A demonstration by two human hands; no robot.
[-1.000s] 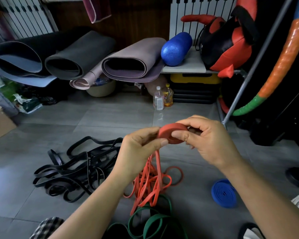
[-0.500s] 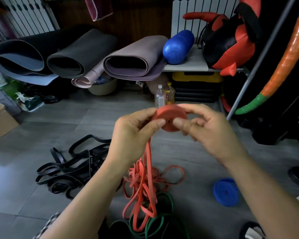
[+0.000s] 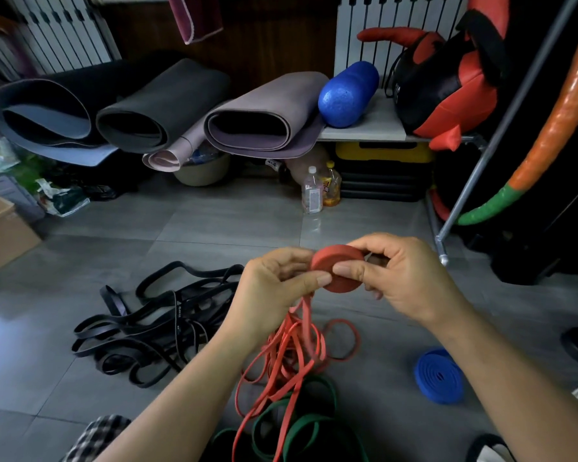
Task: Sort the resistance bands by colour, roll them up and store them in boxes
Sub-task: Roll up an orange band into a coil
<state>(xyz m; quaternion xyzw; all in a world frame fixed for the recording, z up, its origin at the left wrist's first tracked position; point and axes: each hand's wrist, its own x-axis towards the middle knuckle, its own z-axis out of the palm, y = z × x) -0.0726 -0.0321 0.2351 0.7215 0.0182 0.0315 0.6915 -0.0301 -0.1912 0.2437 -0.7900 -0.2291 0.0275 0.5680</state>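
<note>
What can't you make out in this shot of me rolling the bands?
All head view.
Red roll: far side hidden by left hand and right hand.
Green bands: cut off by bottom edge.
Black bands: logo too small to read.
Cardboard box: cut off by left edge.

Two hands, the left hand [image 3: 274,288] and the right hand [image 3: 404,278], with one red roll [image 3: 339,265] between their fingers [image 3: 317,280]. Below and right of the fingers: one blue roll [image 3: 439,375]. Left of them is one heap of black bands [image 3: 147,328]; beneath them, loose red bands [image 3: 291,355] and green bands [image 3: 307,425], too tangled to count. Beyond the fingers: four rolled mats [image 3: 264,118], one foam roller [image 3: 347,93], two bottles [image 3: 312,191].
</note>
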